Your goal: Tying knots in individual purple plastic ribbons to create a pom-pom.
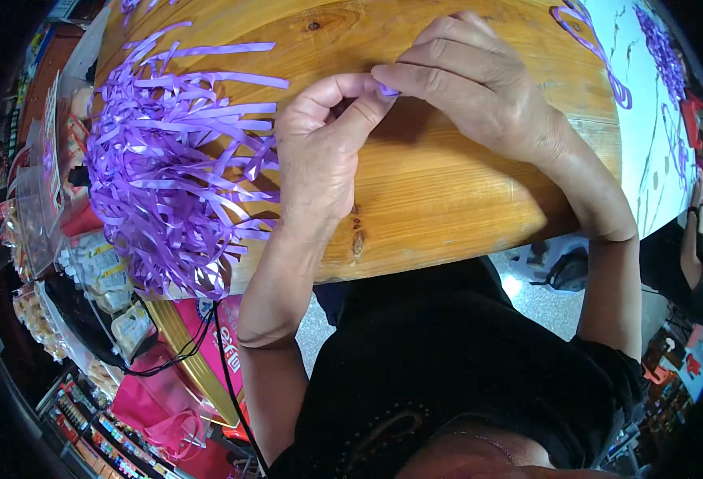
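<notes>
My left hand (325, 144) is closed in a pinch over the wooden table, thumb and forefinger pressed round a small bit of purple ribbon (388, 92). Against that same bit lie the bent fingertips of my right hand (479, 92), which is also closed in a pinch. Most of the ribbon is hidden by the fingers, so I cannot tell whether it is looped or knotted. Just left of my left hand spreads a big heap of purple ribbon strips (160, 168), with several loose ends pointing toward the wrist.
The wooden table (463, 207) has a curved near edge in front of me. Long purple ribbons (607, 60) hang over its right side, beside a white marbled tabletop (647, 160). Packed plastic bags (100, 271) crowd the left, near a black cable (228, 359). Another person's arm (691, 239) shows far right.
</notes>
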The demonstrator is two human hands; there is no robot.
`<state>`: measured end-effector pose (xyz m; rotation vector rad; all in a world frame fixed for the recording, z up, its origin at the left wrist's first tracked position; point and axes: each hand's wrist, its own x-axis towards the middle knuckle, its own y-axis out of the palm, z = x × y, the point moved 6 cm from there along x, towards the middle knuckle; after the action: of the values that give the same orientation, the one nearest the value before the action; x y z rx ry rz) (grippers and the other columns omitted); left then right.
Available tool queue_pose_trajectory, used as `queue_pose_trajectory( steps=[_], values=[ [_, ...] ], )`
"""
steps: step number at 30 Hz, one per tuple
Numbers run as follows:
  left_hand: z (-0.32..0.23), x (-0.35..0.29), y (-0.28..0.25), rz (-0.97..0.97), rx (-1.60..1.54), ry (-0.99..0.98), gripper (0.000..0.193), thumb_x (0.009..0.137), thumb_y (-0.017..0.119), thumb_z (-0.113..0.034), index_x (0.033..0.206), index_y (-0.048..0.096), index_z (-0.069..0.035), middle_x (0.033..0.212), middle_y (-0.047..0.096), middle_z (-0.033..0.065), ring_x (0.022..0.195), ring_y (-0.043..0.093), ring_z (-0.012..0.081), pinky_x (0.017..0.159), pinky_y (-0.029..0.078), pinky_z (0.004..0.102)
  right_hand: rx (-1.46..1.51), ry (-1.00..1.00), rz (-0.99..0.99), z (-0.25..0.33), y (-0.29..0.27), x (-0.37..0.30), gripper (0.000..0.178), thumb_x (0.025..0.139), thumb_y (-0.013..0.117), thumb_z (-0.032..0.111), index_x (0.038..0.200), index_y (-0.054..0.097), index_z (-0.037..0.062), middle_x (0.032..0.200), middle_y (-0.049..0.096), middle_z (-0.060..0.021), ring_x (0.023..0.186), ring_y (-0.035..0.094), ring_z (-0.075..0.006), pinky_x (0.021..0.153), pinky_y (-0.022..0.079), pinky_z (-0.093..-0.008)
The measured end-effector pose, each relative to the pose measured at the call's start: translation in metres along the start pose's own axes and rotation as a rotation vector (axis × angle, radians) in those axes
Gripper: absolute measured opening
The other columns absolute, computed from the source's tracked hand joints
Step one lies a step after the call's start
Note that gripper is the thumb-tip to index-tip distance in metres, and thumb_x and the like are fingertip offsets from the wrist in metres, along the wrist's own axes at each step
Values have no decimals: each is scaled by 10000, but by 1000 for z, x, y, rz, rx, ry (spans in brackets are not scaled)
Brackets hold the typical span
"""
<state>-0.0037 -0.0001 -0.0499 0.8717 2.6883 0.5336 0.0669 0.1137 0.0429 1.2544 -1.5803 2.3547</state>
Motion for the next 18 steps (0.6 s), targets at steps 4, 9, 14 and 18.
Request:
queue_pose_trajectory(
  steps=[4,9,14,18],
  values=[
    [1,0,0,21,44,-43,110,772,674,3,879,648,11,803,633,27,751,560,71,707,440,190,148,-27,37,2,-11,9,284,689,624,67,953,611,-40,788,575,-89,674,537,-197,570,381,-296],
    [0,3,11,138,64,-98,102,765,687,-11,857,647,4,773,617,15,701,532,58,650,414,178,-53,-354,-206,-25,-3,-4,231,688,658,89,888,624,-21,780,572,-78,679,543,-192,570,382,-297],
    [-2,2,3,114,68,-90,89,766,687,-22,841,641,-5,733,580,-25,650,478,22,591,366,151,69,-8,-11,-20,-1,3,199,686,678,110,850,630,7,757,566,-69,674,548,-194,580,388,-300],
    [-3,3,3,1,114,15,106,782,673,-37,868,614,-20,726,559,-33,573,420,14,499,309,152,53,-496,-495,-25,9,-18,167,706,700,98,841,635,26,759,598,-70,677,567,-216,608,426,-311]
  ],
)
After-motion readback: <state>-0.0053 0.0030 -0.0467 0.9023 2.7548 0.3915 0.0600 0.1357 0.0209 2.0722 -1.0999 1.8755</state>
